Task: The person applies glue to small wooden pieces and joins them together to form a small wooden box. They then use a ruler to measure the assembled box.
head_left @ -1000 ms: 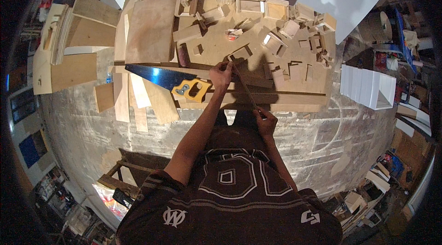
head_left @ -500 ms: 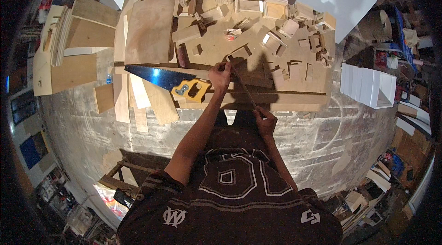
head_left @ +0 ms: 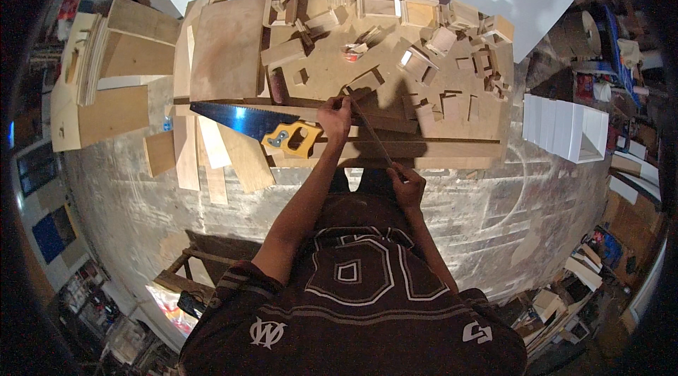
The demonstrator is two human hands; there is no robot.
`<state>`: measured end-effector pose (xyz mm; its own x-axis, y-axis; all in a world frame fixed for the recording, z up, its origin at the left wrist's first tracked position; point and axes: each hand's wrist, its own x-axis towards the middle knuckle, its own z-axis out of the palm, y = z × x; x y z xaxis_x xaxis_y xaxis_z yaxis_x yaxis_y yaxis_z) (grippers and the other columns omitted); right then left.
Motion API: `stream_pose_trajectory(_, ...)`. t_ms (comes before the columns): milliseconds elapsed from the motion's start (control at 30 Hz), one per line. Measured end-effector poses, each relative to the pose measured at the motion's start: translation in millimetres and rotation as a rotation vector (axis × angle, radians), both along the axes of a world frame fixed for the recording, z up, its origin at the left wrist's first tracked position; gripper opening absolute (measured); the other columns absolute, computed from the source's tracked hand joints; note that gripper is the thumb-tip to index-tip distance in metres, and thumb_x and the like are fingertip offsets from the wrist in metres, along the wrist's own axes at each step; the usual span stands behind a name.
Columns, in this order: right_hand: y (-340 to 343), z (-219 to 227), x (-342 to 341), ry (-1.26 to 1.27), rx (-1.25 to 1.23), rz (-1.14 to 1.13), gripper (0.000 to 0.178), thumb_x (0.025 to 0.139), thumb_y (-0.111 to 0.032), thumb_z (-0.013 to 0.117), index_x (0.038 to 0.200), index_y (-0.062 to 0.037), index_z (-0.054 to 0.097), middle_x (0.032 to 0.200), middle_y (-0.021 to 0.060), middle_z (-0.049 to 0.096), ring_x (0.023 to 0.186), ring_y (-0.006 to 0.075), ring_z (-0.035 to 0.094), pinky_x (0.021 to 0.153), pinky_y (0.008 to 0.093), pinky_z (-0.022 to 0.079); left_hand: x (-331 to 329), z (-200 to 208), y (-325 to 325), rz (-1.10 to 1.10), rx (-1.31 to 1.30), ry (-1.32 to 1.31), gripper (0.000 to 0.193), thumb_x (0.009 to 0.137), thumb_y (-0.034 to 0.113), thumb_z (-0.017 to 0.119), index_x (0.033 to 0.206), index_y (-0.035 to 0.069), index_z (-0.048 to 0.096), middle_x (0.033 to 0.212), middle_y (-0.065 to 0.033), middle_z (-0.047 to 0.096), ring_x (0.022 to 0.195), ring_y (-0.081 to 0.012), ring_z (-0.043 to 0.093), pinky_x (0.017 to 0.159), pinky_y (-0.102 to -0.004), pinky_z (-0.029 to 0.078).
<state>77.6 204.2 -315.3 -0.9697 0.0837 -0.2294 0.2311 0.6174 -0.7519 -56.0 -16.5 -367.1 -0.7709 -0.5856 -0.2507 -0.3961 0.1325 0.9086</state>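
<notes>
A thin, narrow strip [head_left: 372,133], probably wood, slants between my two hands over the table's near edge. My left hand [head_left: 335,116] pinches around its far end, though the exact grip is partly hidden. Closed about the near end is my right hand [head_left: 407,187], close to my body. A small wooden piece [head_left: 364,81] lies just beyond my left fingertips. Left of that hand rests a handsaw [head_left: 293,139] with a yellow handle and bluish blade, lying across boards.
The wooden worktable [head_left: 332,40] carries several small box-like wooden pieces and offcuts. A large flat board [head_left: 226,48] lies at its left. Loose boards [head_left: 244,150] stick out over the near left edge. White panels [head_left: 565,129] stand on the floor at right.
The view has shifted very slightly. Both hands keep their hold on the strip in almost the same place; nothing else visibly moved.
</notes>
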Motion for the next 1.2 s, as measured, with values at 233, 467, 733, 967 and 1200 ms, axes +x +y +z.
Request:
stream_pose_trajectory(233, 1, 1, 2, -0.020, 0.017, 0.008, 0.027, 0.082, -0.022, 0.080, 0.105, -0.0069, 0.077, 0.081, 0.0137, 0.073, 0.071, 0.0207, 0.070, 0.068, 0.0326, 0.053, 0, 6, 2, -0.007, 0.000, -0.006, 0.028, 0.082, 0.020, 0.071, 0.093, -0.005, 0.074, 0.079, -0.0169, 0.073, 0.072, -0.0216, 0.070, 0.071, -0.0344, 0.054)
stream_pose_trajectory(467, 0, 2, 2, -0.005, -0.024, -0.003, 0.029, 0.083, -0.024, 0.080, 0.105, -0.0065, 0.077, 0.082, 0.0138, 0.073, 0.073, 0.0209, 0.071, 0.069, 0.0326, 0.053, -1, 16, 2, -0.019, 0.035, -0.026, 0.026, 0.084, 0.019, 0.070, 0.095, -0.004, 0.074, 0.079, -0.0145, 0.073, 0.070, -0.0190, 0.068, 0.068, -0.0331, 0.053)
stream_pose_trajectory(733, -1, 3, 4, -0.023, -0.021, -0.003, 0.030, 0.083, -0.025, 0.080, 0.107, -0.0065, 0.076, 0.086, 0.0141, 0.075, 0.076, 0.0207, 0.072, 0.072, 0.0328, 0.054, 3, 1, 0, -0.005, 0.090, 0.001, 0.025, 0.084, 0.019, 0.071, 0.094, -0.004, 0.074, 0.080, -0.0133, 0.073, 0.071, -0.0185, 0.068, 0.070, -0.0313, 0.053)
stream_pose_trajectory(967, 0, 1, 4, -0.045, -0.036, -0.035, 0.028, 0.083, -0.023, 0.079, 0.106, -0.0068, 0.077, 0.086, 0.0143, 0.075, 0.075, 0.0207, 0.071, 0.071, 0.0328, 0.054, 1, 10, 0, -0.034, 0.173, 0.006, 0.025, 0.086, 0.018, 0.071, 0.095, -0.004, 0.074, 0.078, -0.0110, 0.073, 0.069, -0.0153, 0.068, 0.065, -0.0299, 0.053)
stream_pose_trajectory(1200, 1, -2, 2, -0.008, -0.017, -0.035, 0.027, 0.082, -0.021, 0.079, 0.105, -0.0073, 0.077, 0.084, 0.0134, 0.074, 0.073, 0.0199, 0.071, 0.068, 0.0327, 0.054, -1, 28, 3, -0.016, 0.202, 0.001, 0.023, 0.086, 0.017, 0.071, 0.094, -0.004, 0.074, 0.075, -0.0089, 0.071, 0.065, -0.0137, 0.065, 0.061, -0.0288, 0.052)
